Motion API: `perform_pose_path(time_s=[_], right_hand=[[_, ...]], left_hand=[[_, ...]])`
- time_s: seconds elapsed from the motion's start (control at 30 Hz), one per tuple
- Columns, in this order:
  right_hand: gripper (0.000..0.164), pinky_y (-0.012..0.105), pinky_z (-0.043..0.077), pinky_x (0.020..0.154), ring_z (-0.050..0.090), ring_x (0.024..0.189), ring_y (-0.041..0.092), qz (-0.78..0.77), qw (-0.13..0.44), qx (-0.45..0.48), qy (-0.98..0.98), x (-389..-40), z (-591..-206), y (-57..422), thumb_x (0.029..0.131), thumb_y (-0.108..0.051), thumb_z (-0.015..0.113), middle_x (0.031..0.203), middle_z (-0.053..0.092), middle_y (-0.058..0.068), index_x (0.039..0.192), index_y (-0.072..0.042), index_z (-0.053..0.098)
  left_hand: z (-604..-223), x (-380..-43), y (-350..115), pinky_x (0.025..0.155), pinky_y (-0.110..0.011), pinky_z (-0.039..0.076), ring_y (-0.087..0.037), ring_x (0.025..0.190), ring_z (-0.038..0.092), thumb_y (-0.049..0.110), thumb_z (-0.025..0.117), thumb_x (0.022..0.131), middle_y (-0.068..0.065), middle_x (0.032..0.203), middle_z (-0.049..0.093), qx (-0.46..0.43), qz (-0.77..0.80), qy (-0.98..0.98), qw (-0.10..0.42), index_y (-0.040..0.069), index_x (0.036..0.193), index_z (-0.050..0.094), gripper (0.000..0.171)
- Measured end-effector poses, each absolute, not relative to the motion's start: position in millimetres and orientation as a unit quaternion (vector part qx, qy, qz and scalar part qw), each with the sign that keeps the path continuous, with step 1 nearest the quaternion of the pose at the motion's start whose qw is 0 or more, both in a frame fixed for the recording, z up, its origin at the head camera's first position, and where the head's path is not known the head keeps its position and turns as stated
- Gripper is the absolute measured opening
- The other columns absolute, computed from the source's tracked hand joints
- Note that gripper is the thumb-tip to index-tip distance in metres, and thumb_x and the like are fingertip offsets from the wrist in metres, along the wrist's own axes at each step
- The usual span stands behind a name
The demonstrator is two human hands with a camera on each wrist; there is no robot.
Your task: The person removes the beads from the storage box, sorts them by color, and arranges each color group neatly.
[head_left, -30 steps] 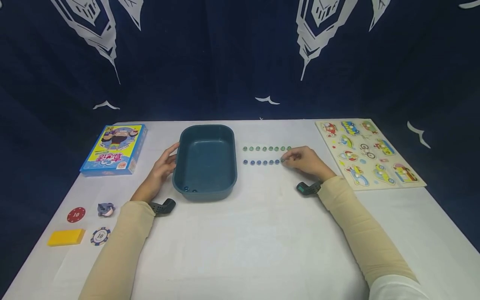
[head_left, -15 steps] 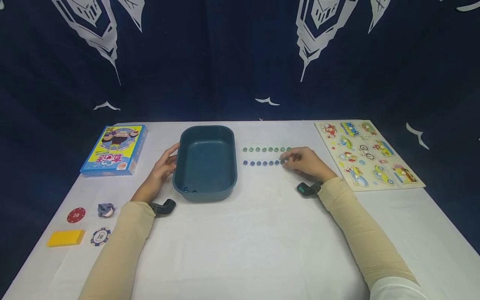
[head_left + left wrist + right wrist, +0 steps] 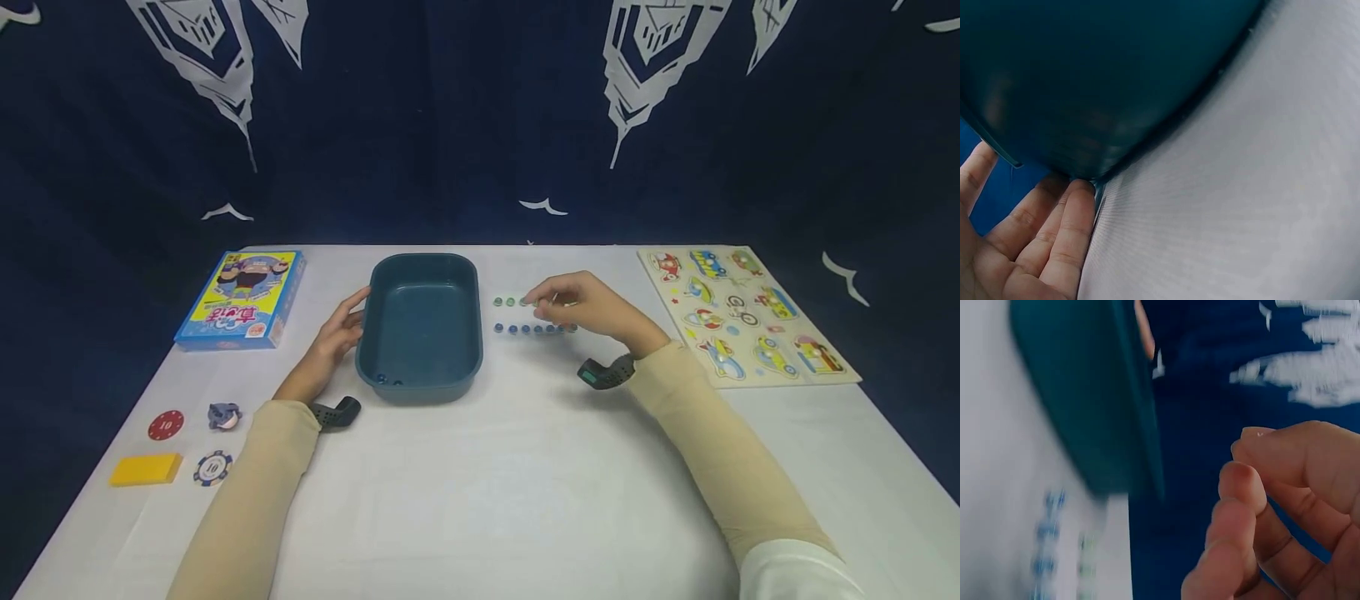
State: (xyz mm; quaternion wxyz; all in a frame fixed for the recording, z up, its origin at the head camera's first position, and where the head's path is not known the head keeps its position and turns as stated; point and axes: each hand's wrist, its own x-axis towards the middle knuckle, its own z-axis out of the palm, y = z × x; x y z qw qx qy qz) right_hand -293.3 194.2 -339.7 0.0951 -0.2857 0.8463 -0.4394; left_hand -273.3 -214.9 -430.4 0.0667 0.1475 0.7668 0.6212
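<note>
My left hand (image 3: 334, 342) rests with fairly straight fingers against the left side of a dark teal plastic basin (image 3: 423, 325); the left wrist view shows its fingertips at the basin wall (image 3: 1079, 125). Two dark marbles (image 3: 382, 379) lie inside, near the front left corner. Right of the basin, a row of blue marbles (image 3: 526, 329) runs in front of a row of green marbles (image 3: 511, 302). My right hand (image 3: 581, 304) hovers over the green row and hides part of it. Its fingers are loosely curled, and the right wrist view shows nothing between thumb and index finger.
A puzzle board (image 3: 750, 321) lies at the right and a blue-yellow box (image 3: 240, 300) at the back left. A red chip (image 3: 166, 425), a small shark figure (image 3: 223, 416), a yellow block (image 3: 146, 469) and a white-blue chip (image 3: 213, 468) lie beside my left sleeve.
My right hand has let go of a marble at the right end of the blue row, then lifted and moved left toward the basin. The left hand stays at the basin.
</note>
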Motion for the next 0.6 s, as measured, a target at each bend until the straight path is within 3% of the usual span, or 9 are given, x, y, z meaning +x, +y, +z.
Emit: perform_pose_path(time_s=[0.23, 0.37, 0.47, 0.6], right_hand=[[0.019, 0.037, 0.052, 0.060, 0.062, 0.074, 0.023, -0.434, 0.153, -0.380, 0.802, -293.8, -337.7, 125.3, 0.093, -0.007, 0.067, 0.098, 0.072, 0.016, 0.110, 0.000, 0.073], [0.019, 0.034, 0.053, 0.064, 0.064, 0.079, 0.029, -0.428, 0.173, -0.418, 0.782, -291.6, -345.1, 90.5, 0.092, -0.005, 0.067, 0.097, 0.072, 0.018, 0.109, 0.004, 0.072], [0.020, 0.033, 0.054, 0.063, 0.064, 0.078, 0.030, -0.422, 0.190, -0.425, 0.778, -289.3, -349.7, 68.8, 0.092, -0.004, 0.066, 0.095, 0.072, 0.013, 0.109, 0.005, 0.071], [0.020, 0.033, 0.055, 0.061, 0.064, 0.076, 0.018, -0.411, 0.212, -0.414, 0.784, -285.8, -353.2, 43.8, 0.092, -0.005, 0.065, 0.093, 0.072, 0.004, 0.110, 0.002, 0.072]], left_hand=[[-429.3, -272.4, -216.2, 0.115, -0.065, 0.014, -0.033, 0.148, 0.023, 0.026, 0.040, 0.095, -0.013, 0.161, 0.027, 0.150, 0.627, 0.762, 0.063, 0.028, 0.160, 0.021, 0.067], [-429.3, -272.9, -216.3, 0.115, -0.065, 0.016, -0.034, 0.147, 0.025, 0.025, 0.039, 0.095, -0.015, 0.160, 0.029, 0.160, 0.625, 0.762, 0.061, 0.026, 0.160, 0.021, 0.067], [-429.7, -273.5, -216.8, 0.114, -0.065, 0.017, -0.034, 0.146, 0.027, 0.025, 0.038, 0.096, -0.015, 0.159, 0.031, 0.162, 0.621, 0.764, 0.062, 0.027, 0.159, 0.021, 0.066], [-429.9, -274.3, -218.3, 0.114, -0.066, 0.016, -0.035, 0.146, 0.027, 0.027, 0.039, 0.096, -0.016, 0.159, 0.031, 0.161, 0.623, 0.763, 0.062, 0.028, 0.160, 0.021, 0.066]])
